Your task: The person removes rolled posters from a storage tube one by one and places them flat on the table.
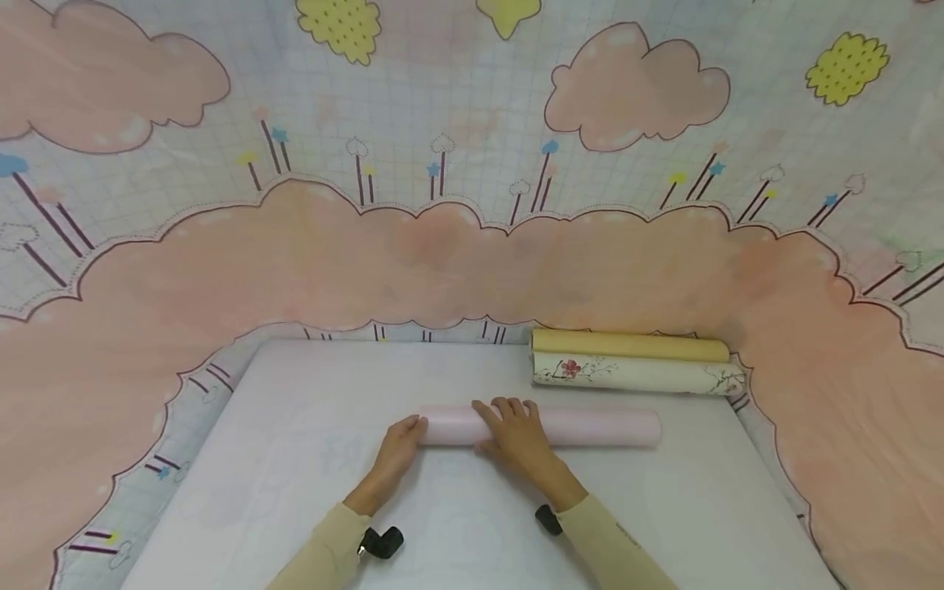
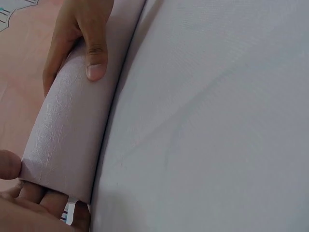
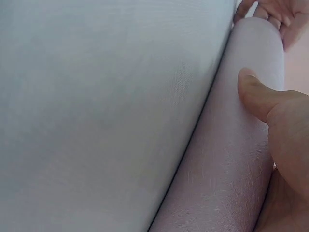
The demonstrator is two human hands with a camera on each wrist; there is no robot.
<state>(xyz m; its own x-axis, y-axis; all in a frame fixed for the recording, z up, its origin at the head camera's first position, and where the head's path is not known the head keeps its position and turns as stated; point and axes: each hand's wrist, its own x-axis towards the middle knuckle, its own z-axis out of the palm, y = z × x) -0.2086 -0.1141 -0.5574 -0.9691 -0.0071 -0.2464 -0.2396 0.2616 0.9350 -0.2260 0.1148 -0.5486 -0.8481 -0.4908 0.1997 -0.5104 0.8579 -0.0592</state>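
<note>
A pale pink wallpaper roll [image 1: 605,428] with a finely creased, shiny surface lies crosswise on the white tabletop. My left hand [image 1: 397,456] is at its left end. In the left wrist view, the left fingers [image 2: 54,202] reach into the roll's open end while the thumb [image 2: 9,164] presses the outside of the edge, pinching it. My right hand [image 1: 522,442] grips the roll from above, left of its middle. The right thumb [image 3: 253,92] lies along the near side, and the other fingers curve over the far side.
Behind the pink roll, at the table's back right, lie a yellow roll [image 1: 634,344] and a cream roll [image 1: 649,374] with a floral print, side by side. The white table [image 1: 295,426] stands against a wall covering [image 1: 413,262] patterned with clouds.
</note>
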